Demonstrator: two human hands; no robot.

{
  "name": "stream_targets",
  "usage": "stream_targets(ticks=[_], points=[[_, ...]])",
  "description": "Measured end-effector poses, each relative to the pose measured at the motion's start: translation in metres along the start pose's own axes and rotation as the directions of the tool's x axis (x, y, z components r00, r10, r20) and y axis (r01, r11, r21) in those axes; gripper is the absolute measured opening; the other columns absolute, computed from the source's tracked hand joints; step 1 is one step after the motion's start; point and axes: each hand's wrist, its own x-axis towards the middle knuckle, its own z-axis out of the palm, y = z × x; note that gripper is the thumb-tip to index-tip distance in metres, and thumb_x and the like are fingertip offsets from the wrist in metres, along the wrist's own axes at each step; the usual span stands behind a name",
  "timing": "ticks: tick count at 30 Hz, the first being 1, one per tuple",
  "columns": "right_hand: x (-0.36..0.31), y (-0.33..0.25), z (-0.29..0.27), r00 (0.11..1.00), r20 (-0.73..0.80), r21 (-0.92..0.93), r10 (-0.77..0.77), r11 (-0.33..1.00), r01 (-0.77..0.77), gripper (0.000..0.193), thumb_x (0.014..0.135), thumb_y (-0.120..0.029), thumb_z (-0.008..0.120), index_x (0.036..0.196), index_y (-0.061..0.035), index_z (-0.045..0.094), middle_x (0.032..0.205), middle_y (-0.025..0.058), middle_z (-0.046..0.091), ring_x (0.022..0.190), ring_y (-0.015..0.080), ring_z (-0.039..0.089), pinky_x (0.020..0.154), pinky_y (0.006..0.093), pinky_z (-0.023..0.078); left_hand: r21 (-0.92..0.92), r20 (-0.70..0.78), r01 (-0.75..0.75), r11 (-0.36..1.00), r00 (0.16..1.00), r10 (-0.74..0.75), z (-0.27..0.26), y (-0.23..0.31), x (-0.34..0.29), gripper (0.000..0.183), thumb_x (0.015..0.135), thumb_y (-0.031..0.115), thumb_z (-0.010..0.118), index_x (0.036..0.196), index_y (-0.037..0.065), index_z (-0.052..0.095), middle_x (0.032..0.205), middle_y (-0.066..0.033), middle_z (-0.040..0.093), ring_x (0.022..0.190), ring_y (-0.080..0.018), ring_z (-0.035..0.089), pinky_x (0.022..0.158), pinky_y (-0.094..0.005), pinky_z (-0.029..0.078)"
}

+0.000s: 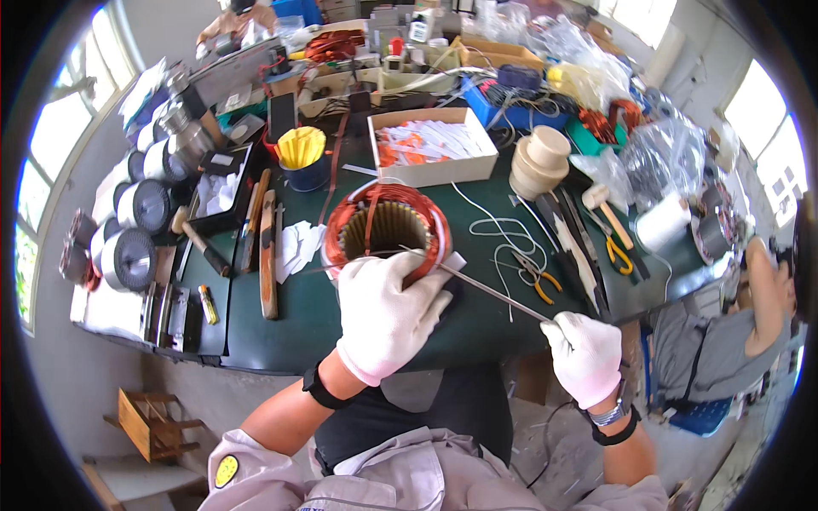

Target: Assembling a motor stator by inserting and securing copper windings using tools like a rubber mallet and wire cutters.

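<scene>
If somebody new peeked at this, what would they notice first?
Probably the round ring wound with orange-red wire, mid-picture on the dark green tabletop, with the white-gloved left hand at its near rim. Behind it sits an open cardboard box of white and orange strips. Left of that, bright yellow ruffled material fills a dark blue cup.
</scene>
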Motion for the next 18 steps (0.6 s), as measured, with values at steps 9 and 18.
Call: stream_targets(ticks=[9,18], points=[[0.009,0.031,0.024,0.987,0.108,0.232,0.121,0.962,-0.143,0.015,0.094,-0.009,0.069,0.086,0.0031,0.068,0.075,0.0198,0.065,0.067,0.0396,0.065,0.061,0.0408,0.05,-0.207,0.102,-0.008,0.978,0.994,0.029,-0.028,-0.055,-0.007,0.037,0.065,0.033,0.089,0.089,0.01,0.072,0.083,-0.003,0.059,0.085,-0.0243,0.061,0.098,-0.0453,0.046],[-0.034,0.014,0.063,0.888,0.219,0.384,0.405,0.801,-0.46,0.034,0.104,-0.024,0.061,0.089,0.006,0.068,0.071,0.0143,0.064,0.063,0.0223,0.061,0.061,0.0352,0.047,-0.142,-0.057,-0.01,0.99,0.998,0.002,-0.004,-0.043,-0.021,0.032,0.071,0.033,0.085,0.089,0.01,0.071,0.08,-0.002,0.056,0.082,-0.0218,0.06,0.102,-0.0436,0.047]])
